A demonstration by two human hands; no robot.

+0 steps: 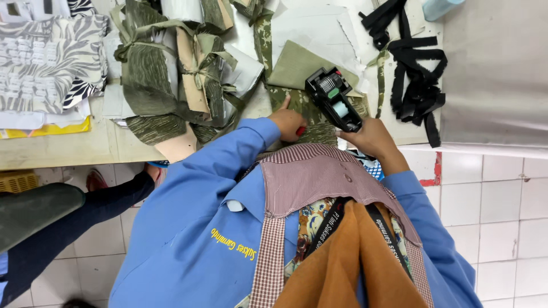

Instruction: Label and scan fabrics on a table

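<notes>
head view: a black handheld labelling gun point(333, 98) is gripped in the right hand point(371, 137), fingers wrapped closed around its handle, its nose aimed down at a camouflage fabric piece point(311, 117). that piece is taken as the landmark; it lies at the near edge of the pale worktable point(68, 149). the left hand point(287, 122) is pressed on the near left corner of the piece, index finger stretched forward and flat, the other fingers curled, with something small and red tucked under them; what it is cannot be told. tied bundles of green cut pieces point(165, 74) are stacked to the left of the piece, a plain olive panel point(302, 65) lies just behind it, and black tape strips point(414, 80) are heaped well to its right.

for the step to be done well, the cloth is best kept flat and taut under the left fingertip, so that no fold is caught. the gun should be brought down squarely, near the edge and clear of the holding finger, and squeezed once, firmly. a tilted nose would likely leave the tag skewed or half stuck.
</notes>
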